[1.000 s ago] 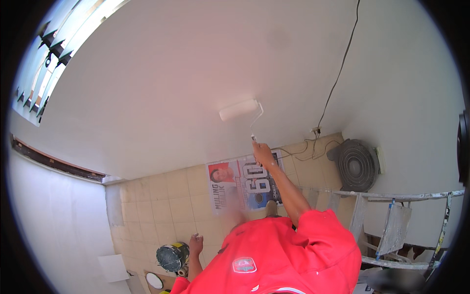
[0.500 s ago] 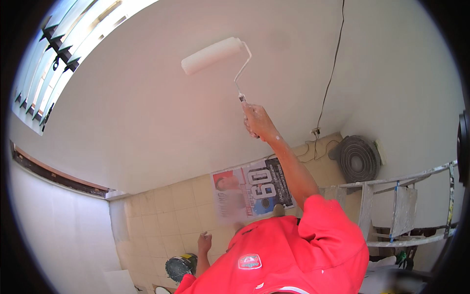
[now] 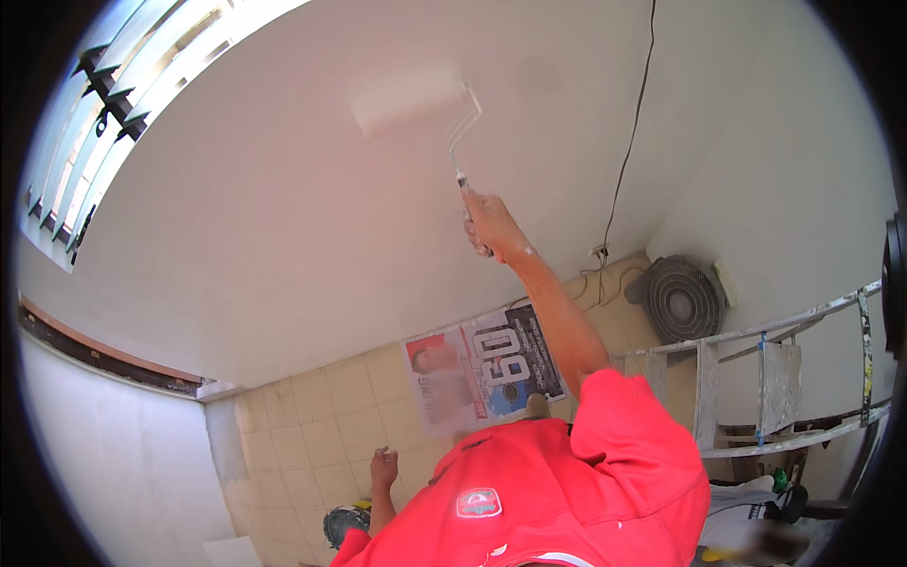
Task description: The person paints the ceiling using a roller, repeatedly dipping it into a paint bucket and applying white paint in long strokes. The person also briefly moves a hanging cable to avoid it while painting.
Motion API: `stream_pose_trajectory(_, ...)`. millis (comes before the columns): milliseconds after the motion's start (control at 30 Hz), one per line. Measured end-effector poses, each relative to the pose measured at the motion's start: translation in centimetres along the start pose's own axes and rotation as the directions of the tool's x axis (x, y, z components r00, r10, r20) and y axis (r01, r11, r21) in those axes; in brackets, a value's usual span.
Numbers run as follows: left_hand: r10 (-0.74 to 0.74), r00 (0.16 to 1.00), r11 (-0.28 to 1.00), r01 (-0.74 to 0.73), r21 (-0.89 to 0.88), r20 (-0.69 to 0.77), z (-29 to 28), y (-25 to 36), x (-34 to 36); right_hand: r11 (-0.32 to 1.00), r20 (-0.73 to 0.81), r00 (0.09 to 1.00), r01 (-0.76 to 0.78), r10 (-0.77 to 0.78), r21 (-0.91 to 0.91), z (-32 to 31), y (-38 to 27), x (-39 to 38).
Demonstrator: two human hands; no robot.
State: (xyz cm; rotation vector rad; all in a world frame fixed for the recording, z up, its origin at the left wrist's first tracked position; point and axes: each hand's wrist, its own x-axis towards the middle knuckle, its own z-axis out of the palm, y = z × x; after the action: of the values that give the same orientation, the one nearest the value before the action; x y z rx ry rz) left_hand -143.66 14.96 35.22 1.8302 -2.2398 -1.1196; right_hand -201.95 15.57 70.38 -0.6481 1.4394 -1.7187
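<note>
My right hand (image 3: 491,227) is wrapped round the handle of a white paint roller (image 3: 411,99), out at arm's length. The roller's sleeve lies along the pale wall (image 3: 265,208) and is smeared by motion; its bent wire frame shows to the right. White paint specks mark the hand and forearm. Low at my left side is my left hand (image 3: 384,470), small in the view, with its fingers curled. A pale spot shows at its fingertips, too small to name. Nearest to it stands a dark, paint-spattered bucket (image 3: 345,524), partly hidden by my arm.
A printed poster (image 3: 444,378) lies on the tiled floor (image 3: 312,425) by the wall. At the right are a round grey fan (image 3: 678,300) and a paint-stained ladder (image 3: 779,387). A cable (image 3: 633,132) hangs down the wall to a socket. Upper left is a louvred window (image 3: 104,104).
The view has shifted slightly. The roller, sharp before, is now blurred against the wall, still in my right hand. My left hand stays low at my side, closer to the bucket's upper right.
</note>
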Motion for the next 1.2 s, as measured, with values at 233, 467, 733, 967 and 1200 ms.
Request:
stream_pose_trajectory(233, 0.024, 0.999, 1.0, -0.024, -0.006, -0.028, 1.1, 0.1, -0.5, 1.0, -0.006, 1.0, -0.023, 0.023, -0.011, -0.6, 1.5, -0.8)
stream_pose_trajectory(467, 0.025, 1.0, 0.999, -0.025, -0.019, -0.009, 2.1, 0.9, -1.1, 0.994, -0.005, 0.994, 0.113, -0.113, 0.014, 0.5, -3.3, 0.4)
stream_pose_trajectory(733, -0.012, 0.999, 0.999, 0.01, -0.044, -0.042, 2.6, 2.0, -2.0, 0.994, 0.017, 0.999, 0.043, -0.045, 0.105, -1.0, -0.1, -2.3)
stream_pose_trajectory(967, 0.022, 0.997, 0.999, -0.025, -0.038, -0.077, 4.2, -0.4, -2.5, 0.999, -0.032, 0.999, 0.036, -0.035, 0.03, -2.6, -1.6, -1.3)
stream_pose_trajectory(1200, 0.015, 0.998, 0.999, -0.017, -0.032, -0.069, 3.7, 1.5, -0.7, 0.997, 0.014, 0.997, 0.073, -0.073, -0.005, -1.7, -6.5, 0.6)
